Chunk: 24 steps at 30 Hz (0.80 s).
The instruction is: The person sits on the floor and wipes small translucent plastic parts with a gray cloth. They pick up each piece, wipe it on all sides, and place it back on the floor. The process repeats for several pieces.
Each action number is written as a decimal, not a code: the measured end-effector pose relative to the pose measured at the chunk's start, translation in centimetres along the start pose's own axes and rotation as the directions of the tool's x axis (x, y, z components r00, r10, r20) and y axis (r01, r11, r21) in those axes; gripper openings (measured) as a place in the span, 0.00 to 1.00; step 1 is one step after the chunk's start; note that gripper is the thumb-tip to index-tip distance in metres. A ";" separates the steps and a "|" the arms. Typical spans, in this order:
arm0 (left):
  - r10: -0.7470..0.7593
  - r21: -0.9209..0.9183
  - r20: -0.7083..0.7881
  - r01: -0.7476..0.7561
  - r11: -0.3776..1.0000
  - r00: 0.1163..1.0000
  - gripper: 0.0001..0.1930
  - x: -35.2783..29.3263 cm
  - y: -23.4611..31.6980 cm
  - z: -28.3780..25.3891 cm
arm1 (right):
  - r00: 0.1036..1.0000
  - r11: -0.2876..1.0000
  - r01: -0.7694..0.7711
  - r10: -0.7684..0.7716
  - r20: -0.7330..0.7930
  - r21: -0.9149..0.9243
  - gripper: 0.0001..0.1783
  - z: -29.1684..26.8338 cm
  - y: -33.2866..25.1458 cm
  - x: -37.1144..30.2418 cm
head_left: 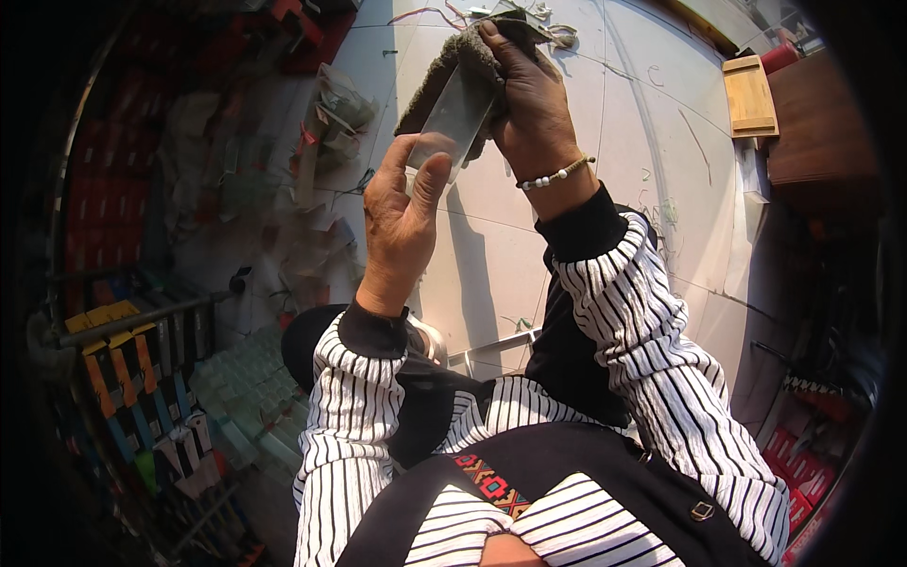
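From where I stand, the work looks partway through. A clear, flat-sided piece (452, 118) is held up over the pale tiled floor (605, 142), slanting between the person's hands, with a fuzzy grey-brown cloth (433, 90) bunched behind and around its far end. The left hand (399, 217) pinches the near end, thumb on one face and fingers on the other. The right hand (531, 104) grips the cloth, its thumb pressed down near the top; the rest of its fingers curl behind, and I can't tell how they sit.

I'd judge this to be a wiping pass — the near end isn't covered by the cloth, so that part may be left to do, though I can't make out whether it is already clean. Low on the left lies a pile of pale, see-through pieces (248, 392) — finished or waiting, I can't say.
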<state>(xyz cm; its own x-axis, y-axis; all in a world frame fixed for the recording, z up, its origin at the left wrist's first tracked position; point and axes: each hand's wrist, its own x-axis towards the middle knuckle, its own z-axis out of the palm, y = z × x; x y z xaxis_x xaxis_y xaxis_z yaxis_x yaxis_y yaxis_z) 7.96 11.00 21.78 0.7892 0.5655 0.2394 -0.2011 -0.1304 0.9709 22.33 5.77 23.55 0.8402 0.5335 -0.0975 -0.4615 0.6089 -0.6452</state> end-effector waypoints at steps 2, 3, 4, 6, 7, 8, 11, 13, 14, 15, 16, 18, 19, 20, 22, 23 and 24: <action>0.005 -0.025 0.044 -0.004 1.000 0.999 0.15 0.2 -0.4 -0.5 | 0.999 0.998 -0.051 0.051 0.015 0.023 0.09 0.0 0.1 -0.1; 0.001 -0.027 0.054 0.000 1.000 0.999 0.15 0.3 -0.6 -0.7 | 0.995 0.994 -0.097 0.096 0.021 0.048 0.09 0.0 0.3 -0.3; -0.001 -0.030 0.064 0.003 1.000 0.998 0.15 0.5 -0.7 -0.9 | 0.991 0.988 -0.131 0.130 0.029 0.078 0.10 0.2 0.4 -0.5; -0.003 -0.046 0.044 0.005 0.999 0.999 0.14 0.5 -1.0 -1.0 | 0.985 0.985 -0.170 0.169 0.019 0.020 0.10 0.5 0.6 -1.1; 0.000 -0.059 0.012 0.001 0.998 1.000 0.14 0.5 -1.1 -1.1 | 0.984 0.985 -0.172 0.171 0.042 0.016 0.10 0.6 0.7 -1.4; 0.002 -0.071 -0.019 -0.004 0.997 1.000 0.15 0.5 -1.2 -1.1 | 0.977 0.979 -0.202 0.203 0.058 -0.025 0.10 0.9 0.9 -1.8; -0.056 -0.248 -0.023 0.048 0.967 0.998 0.15 0.7 -1.4 -1.3 | 0.944 0.953 -0.296 0.302 0.130 -0.061 0.11 1.3 1.6 -3.0; -0.004 -0.231 -0.028 -0.002 0.973 1.000 0.14 1.2 -1.5 -2.0 | 0.917 0.933 -0.352 0.361 0.171 -0.079 0.10 1.5 2.4 -3.6; 0.020 -0.191 -0.062 -0.031 0.981 0.998 0.14 1.4 -1.6 -2.2 | 0.919 0.940 -0.320 0.338 0.205 -0.117 0.09 1.5 2.5 -3.8; 0.045 -0.149 -0.094 -0.058 0.987 0.995 0.14 1.5 -1.6 -2.4 | 0.914 0.941 -0.301 0.331 0.236 -0.152 0.09 1.5 2.8 -3.9; 0.022 -0.187 -0.113 -0.043 0.981 0.993 0.14 1.6 -1.7 -2.6 | 0.904 0.934 -0.326 0.353 0.240 -0.147 0.09 1.5 3.0 -4.0; -0.002 -0.200 -0.105 -0.019 0.980 0.995 0.13 1.7 -1.6 -2.6 | 0.886 0.931 -0.348 0.365 0.287 -0.109 0.09 1.5 3.1 -3.8; -0.044 -0.203 -0.105 0.021 0.979 0.993 0.13 1.7 -1.5 -2.5 | 0.895 0.926 -0.358 0.377 0.239 -0.119 0.09 1.4 3.0 -3.6; -0.025 -0.224 -0.055 0.012 0.974 0.998 0.12 1.7 -1.2 -2.4 | 0.903 0.930 -0.352 0.368 0.222 -0.108 0.10 1.2 2.7 -3.2; -0.047 -0.261 0.036 0.054 0.964 0.998 0.11 1.5 -0.6 -2.2 | 0.899 0.929 -0.363 0.370 0.234 -0.075 0.14 0.8 1.6 -2.1; -0.048 -0.222 0.085 0.066 0.973 0.995 0.10 1.3 -0.3 -2.1 | 0.925 0.936 -0.346 0.352 0.145 -0.063 0.14 0.5 1.0 -1.3; -0.052 -0.181 0.133 0.076 0.980 0.990 0.09 1.1 0.1 -2.1 | 0.941 0.954 -0.298 0.296 0.167 -0.009 0.13 0.1 0.3 -0.5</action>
<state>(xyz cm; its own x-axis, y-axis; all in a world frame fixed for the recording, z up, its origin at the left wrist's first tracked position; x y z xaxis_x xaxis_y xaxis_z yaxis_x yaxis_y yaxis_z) 7.63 13.31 22.16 0.8691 0.4578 0.1875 -0.2419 0.0628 0.9683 21.71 5.77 23.48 0.6061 0.7799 -0.1559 -0.6885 0.4163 -0.5939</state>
